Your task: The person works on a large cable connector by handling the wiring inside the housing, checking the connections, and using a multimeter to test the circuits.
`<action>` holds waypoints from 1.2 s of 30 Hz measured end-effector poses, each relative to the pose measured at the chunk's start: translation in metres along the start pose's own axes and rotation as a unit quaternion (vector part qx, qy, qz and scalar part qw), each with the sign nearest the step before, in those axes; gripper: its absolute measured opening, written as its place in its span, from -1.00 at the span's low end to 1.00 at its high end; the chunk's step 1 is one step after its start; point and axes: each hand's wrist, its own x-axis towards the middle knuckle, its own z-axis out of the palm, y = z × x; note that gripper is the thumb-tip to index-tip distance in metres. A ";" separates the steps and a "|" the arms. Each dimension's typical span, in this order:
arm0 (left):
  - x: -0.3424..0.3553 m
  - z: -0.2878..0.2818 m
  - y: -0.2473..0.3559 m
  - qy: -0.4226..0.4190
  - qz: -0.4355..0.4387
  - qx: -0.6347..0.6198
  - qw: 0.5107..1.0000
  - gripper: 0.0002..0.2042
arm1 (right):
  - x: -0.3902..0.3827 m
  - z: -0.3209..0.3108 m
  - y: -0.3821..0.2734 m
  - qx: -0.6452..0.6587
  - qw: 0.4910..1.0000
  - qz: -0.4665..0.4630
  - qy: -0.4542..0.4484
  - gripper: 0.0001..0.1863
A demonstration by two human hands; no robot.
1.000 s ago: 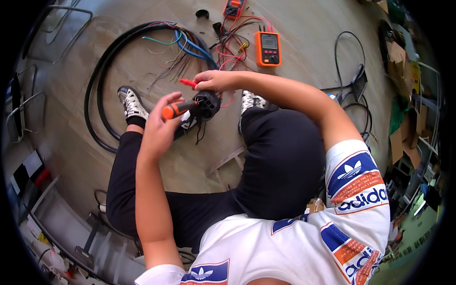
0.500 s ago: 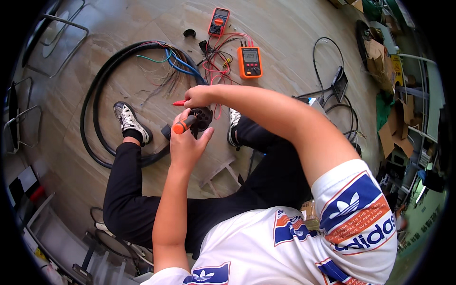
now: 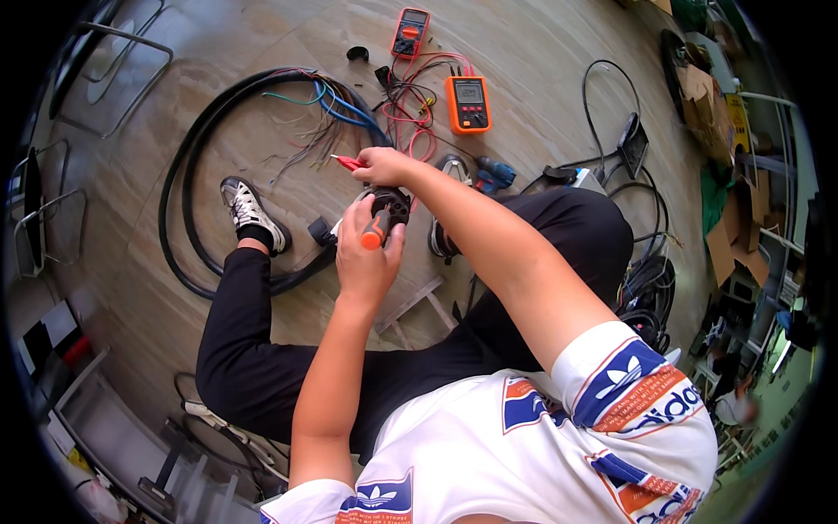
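Note:
My left hand is wrapped round a black round multi-hole plug connector. A screwdriver with an orange-ended grey handle stands up from it, between my thumb and fingers. Its tip is hidden. Just above the connector, my right hand pinches a red test-lead clip, its thin end pointing left. A thick black cable lies coiled on the floor, its loose blue and thin coloured wires fanned out beyond my hands.
An orange insulation-tester-like meter and a red multimeter lie at the far side among tangled red and black leads. A blue power drill lies right of my hands. Chairs stand left; cardboard boxes are at right.
Both hands have shifted a little to the right with the connector, screwdriver and red clip. My right arm has lowered; the blue drill and my right knee now show beyond it.

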 end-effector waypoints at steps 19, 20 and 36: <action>-0.004 -0.018 -0.001 0.007 -0.033 -0.002 0.999 -0.66 | 0.021 0.007 -0.001 0.048 0.992 -0.061 -0.101 -0.44; -0.002 -0.021 0.002 0.003 -0.033 0.009 0.999 -0.69 | 0.023 0.007 0.000 0.050 0.991 -0.063 -0.105 -0.45; 0.005 -0.053 0.031 0.044 -0.047 -0.010 0.998 -0.70 | 0.033 0.007 0.011 0.150 0.974 -0.047 -0.165 -0.52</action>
